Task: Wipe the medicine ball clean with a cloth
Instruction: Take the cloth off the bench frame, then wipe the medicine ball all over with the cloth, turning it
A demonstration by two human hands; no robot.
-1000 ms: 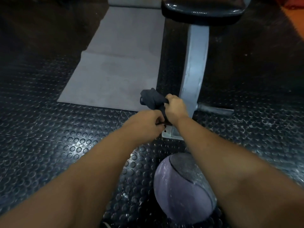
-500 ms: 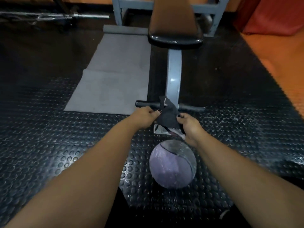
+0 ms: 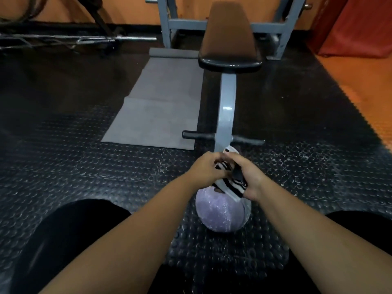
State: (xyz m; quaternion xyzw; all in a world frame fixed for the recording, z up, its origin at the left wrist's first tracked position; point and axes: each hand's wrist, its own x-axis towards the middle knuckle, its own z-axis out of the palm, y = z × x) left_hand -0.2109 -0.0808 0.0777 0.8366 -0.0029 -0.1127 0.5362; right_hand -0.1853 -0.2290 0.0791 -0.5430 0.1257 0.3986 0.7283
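A purple and grey medicine ball (image 3: 220, 211) lies on the studded black rubber floor between my knees. Just above its far side I hold a black, white and grey striped cloth (image 3: 232, 184) with both hands. My left hand (image 3: 204, 169) grips the cloth's upper left part with curled fingers. My right hand (image 3: 249, 175) grips its right side, with the lower edge of the cloth hanging down onto the top of the ball. The hands hide the middle of the cloth.
A grey weight bench (image 3: 228, 107) with a black pad stands straight ahead, its foot bar (image 3: 222, 137) just beyond my hands. A grey mat (image 3: 161, 111) lies to its left. A barbell (image 3: 95, 40) lies at the far left. Orange flooring (image 3: 360, 88) borders the right.
The view has tilted up and pulled back. Both hands have come together again on the cloth and lowered it to the ball's top. The cloth now shows its striped side.
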